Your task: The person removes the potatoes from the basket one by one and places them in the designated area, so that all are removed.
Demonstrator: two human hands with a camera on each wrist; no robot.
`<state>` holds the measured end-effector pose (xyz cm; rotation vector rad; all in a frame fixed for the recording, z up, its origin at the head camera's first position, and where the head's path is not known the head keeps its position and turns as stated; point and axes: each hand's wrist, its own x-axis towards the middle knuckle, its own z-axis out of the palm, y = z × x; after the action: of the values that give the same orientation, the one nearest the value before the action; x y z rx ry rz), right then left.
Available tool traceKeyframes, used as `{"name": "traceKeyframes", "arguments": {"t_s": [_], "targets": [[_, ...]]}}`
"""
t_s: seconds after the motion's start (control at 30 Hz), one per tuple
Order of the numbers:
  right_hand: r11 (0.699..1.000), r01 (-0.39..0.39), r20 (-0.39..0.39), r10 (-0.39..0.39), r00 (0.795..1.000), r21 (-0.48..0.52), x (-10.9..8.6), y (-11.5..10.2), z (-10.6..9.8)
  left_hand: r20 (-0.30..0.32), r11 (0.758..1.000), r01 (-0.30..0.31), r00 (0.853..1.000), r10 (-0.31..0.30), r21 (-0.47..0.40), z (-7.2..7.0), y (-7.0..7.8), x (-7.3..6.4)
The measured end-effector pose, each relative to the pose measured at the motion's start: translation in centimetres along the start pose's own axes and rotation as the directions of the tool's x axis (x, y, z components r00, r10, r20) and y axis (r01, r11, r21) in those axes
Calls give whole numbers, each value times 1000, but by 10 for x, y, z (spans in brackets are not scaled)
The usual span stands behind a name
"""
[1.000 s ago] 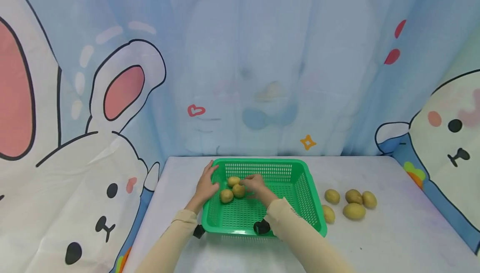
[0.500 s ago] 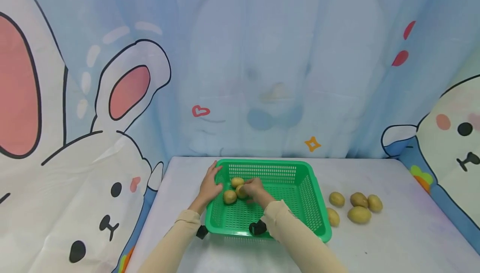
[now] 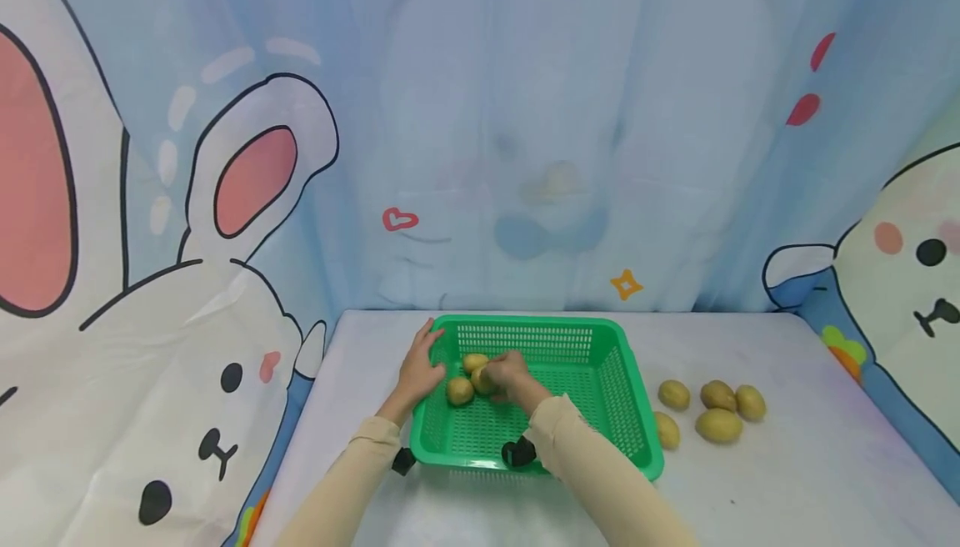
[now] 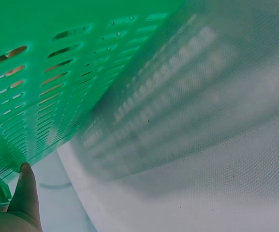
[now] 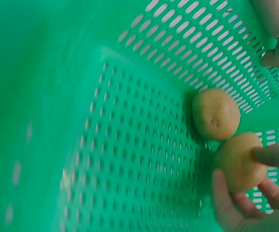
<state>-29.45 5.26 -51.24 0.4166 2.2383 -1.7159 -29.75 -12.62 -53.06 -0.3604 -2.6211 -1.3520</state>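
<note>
A green plastic basket [image 3: 525,322] stands on the table, with my left hand [image 3: 417,373] gripping its left rim. In the left wrist view, a finger [image 4: 25,193] lies against the basket's outer side. My right hand [image 3: 513,378] reaches inside and holds a potato [image 5: 241,162] between thumb and fingers, low over the perforated floor. Next to that one sits another potato [image 5: 216,113]; in the head view this front-left potato [image 3: 460,391] rests near the left wall. Behind them is an oval potato [image 3: 474,362], partly covered by the held one.
Right of the basket, several loose potatoes lie on the white table [image 3: 795,480], among them an oval potato [image 3: 718,426] and one potato [image 3: 666,430] close against the basket wall. A curtain [image 3: 540,155] with cartoon prints hangs behind the table.
My right hand has come slightly left and its fingers have closed around the potato. The left hand keeps its place on the rim. The head view has shifted a little.
</note>
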Motion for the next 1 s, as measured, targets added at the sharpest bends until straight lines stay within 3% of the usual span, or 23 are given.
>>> {"name": "traceKeyframes", "arguments": {"t_s": [0.37, 0.63, 1.0], "targets": [[994, 69, 68, -75, 995, 85, -17, -28, -20, -8, 1000, -1, 1000, 1, 4, -3, 1, 0], [988, 82, 109, -96, 989, 130, -18, -26, -38, -1, 1000, -2, 1000, 2, 21, -1, 0, 0], [989, 125, 117, -135, 984, 84, -30, -30, -76, 7, 1000, 7, 1000, -7, 2, -1, 6, -2]]}}
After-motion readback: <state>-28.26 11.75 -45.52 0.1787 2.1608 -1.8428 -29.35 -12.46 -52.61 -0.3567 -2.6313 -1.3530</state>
